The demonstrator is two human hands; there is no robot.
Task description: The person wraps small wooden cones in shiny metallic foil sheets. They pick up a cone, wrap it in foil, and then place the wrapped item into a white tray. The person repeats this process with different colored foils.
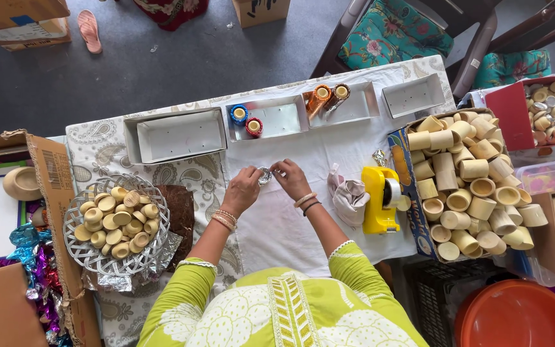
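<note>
My left hand [242, 190] and my right hand [292, 179] meet over the white cloth on the table [277, 225]. Both pinch a small silver foil-wrapped piece [265, 175] between their fingertips. Bangles sit on both wrists. Left of my arms stands a silver wire basket [114, 225] heaped with several small cream clay cups. To the right lies a yellow tape dispenser [380, 199] beside a crumpled cloth [349, 198].
Several white trays line the far table edge; one tray [268, 119] holds a blue and a red wrapped cup, another tray [345, 103] two orange ones. A cardboard box [467, 180] of clay cups stands right, a red box [534, 112] beyond, an orange tub [518, 315] below.
</note>
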